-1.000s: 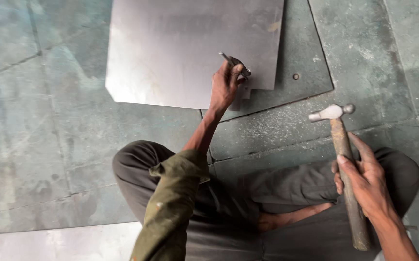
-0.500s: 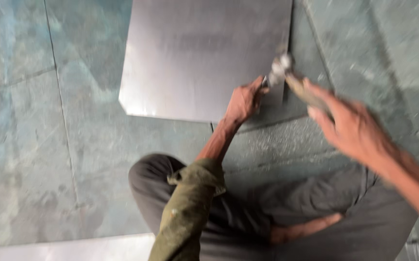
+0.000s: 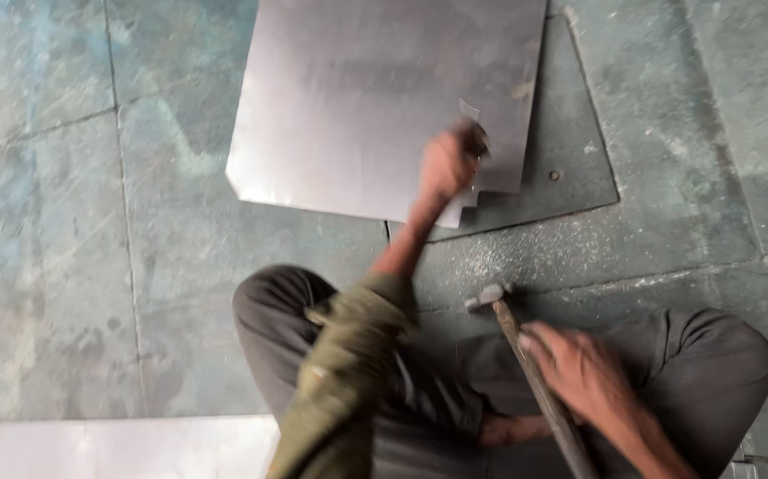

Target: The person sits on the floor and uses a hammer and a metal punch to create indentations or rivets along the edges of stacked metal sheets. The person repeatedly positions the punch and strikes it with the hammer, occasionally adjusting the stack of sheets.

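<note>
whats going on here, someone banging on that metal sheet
A person sits cross-legged on a stone floor in front of a flat metal sheet. The left hand holds a small punch or chisel against the sheet's near edge; it is too blurred to name surely. The right hand grips a hammer by the handle, its head low near the knees. Another sheet lies at the person's left.

Soft, even daylight, rather dim, with no hard shadows. The metal sheet (image 3: 375, 98) beyond the fingers shows pale glare. Both hands are smeared by motion blur; the floor (image 3: 65, 266) is slightly soft.
</note>
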